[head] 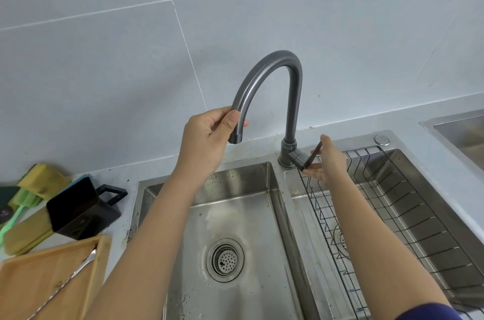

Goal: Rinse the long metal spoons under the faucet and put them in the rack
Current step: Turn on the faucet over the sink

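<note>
The left hand (pixel 207 141) has its grip closed around the faucet (pixel 272 76) near the spout end, the thumb lying across the front of the grey pipe and the fingers wrapped behind it. The spout mouth hangs just below the thumb, above the left basin of the sink (pixel 235 188). No water is visible from it.

The right hand (pixel 328 160) is at the faucet lever (pixel 313 156), a thin dark bar that stands up tilted from the base of the faucet. The fingers are mostly straight; the index finger touches the top of the lever and the lower fingers lie under its bottom end, so this grip is open against the lever and not wrapped around it.

One long metal spoon (pixel 65 283) lies on a wooden tray (pixel 39 275) at the lower left, on the desk beside the sink. Its twisted handle runs diagonally toward the bottom edge and its bowl end points up to the right, near the tray's rim. Neither hand touches it.

The wire rack (pixel 392 215) sits inside the right basin, under the right forearm. Behind the tray stands a black container (pixel 78 209), and further left are yellow sponges (pixel 42 178) and a green brush (pixel 15 212).
</note>
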